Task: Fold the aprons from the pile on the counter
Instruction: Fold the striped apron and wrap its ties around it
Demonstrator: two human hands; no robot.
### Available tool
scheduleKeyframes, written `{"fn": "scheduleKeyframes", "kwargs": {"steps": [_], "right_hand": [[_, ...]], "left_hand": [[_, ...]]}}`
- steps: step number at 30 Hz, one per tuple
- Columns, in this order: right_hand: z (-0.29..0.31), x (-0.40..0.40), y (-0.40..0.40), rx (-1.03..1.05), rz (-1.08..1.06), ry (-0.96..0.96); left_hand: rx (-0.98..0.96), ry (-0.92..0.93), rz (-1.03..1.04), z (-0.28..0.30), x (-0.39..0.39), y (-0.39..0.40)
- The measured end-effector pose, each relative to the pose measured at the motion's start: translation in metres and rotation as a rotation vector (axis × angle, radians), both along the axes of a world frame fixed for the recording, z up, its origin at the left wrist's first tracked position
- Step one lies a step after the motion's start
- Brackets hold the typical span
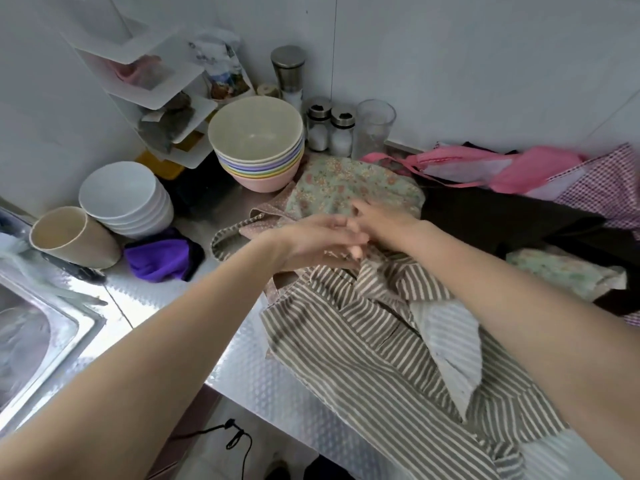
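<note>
My left hand (311,237) and right hand (377,216) met above the striped apron (374,341), fingers overlapping; whether either pinched cloth, I could not tell. The apron lay rumpled at the counter's (166,289) front edge, just below both hands. A floral apron (353,188) lay beyond them; pink (502,168) and dark (502,216) aprons toward the back right. Stacked bowls (258,147) stood at the back wall, the sink (41,327) left.

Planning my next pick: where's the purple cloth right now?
In the head view the purple cloth lies left of the hands on the counter, between the tipped beige cup and the striped apron, below the white bowls.
</note>
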State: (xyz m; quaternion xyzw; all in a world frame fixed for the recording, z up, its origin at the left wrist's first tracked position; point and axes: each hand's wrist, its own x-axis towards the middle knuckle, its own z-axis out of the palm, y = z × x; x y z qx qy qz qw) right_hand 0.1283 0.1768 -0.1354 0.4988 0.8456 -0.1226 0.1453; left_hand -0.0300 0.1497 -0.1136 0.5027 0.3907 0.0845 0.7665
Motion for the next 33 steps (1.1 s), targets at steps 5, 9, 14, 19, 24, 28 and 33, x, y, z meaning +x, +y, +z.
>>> {"fn": "scheduleKeyframes", "kwargs": {"steps": [5,9,14,19,24,28,33], "right_hand": [[0.013,0.012,-0.013,0.073,-0.197,0.32],[0.031,0.022,-0.046,-0.158,-0.17,0.385],[0.015,0.028,-0.093,-0.412,-0.133,0.088],[-0.005,0.033,-0.1,-0.114,-0.223,0.091],[0.002,0.041,-0.101,-0.046,-0.278,0.021],[0.022,0.042,-0.123,0.504,-0.31,0.094],[0.026,0.057,-0.137,0.555,-0.264,0.433]], "left_hand": [[-0.122,0.393,-0.182,-0.017,0.007,-0.004],[-0.026,0.628,-0.461,-0.031,0.011,-0.016],[0.029,0.313,-0.167,-0.032,0.01,-0.025],[-0.252,-0.065,0.232,-0.011,0.021,-0.027],[-0.383,-0.15,0.275,0.014,0.036,-0.028],[-0.405,-0.307,0.49,0.023,0.04,-0.022],[-0.32,-0.097,0.738,0.018,0.05,-0.015]]}}
